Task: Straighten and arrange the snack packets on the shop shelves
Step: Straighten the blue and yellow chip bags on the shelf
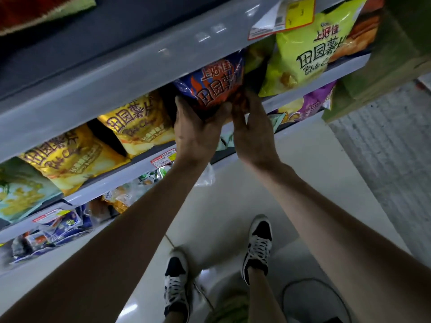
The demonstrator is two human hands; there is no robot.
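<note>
Two hands on one blue-and-orange packet (pixel 214 89), at about 12 o'clock from the frame's centre, on the grey shelf (pixel 303 94). Left hand (pixel 198 134) cupped under the packet's lower left corner, thumb and fingers wrapped around that edge. Right hand (pixel 253 134) pressed against the lower right side, fingertips tucked behind the bag, exact hold partly hidden. Packet tilted, top tucked under the shelf lip above (pixel 140 73). Lime-green packet (pixel 310 52) just beside, at 2 o'clock, upright and leaning. Two yellow packets (pixel 137 122) (pixel 70 159) along the same shelf toward 9 o'clock, both slanted. Purple packet (pixel 312 106) one shelf lower, at 3 o'clock from the hands. Pale teal packet (pixel 21 194) at the far 9 o'clock edge. Black-and-white shoes (pixel 257 248) on the pale floor (pixel 314 159) at 6 o'clock.
</note>
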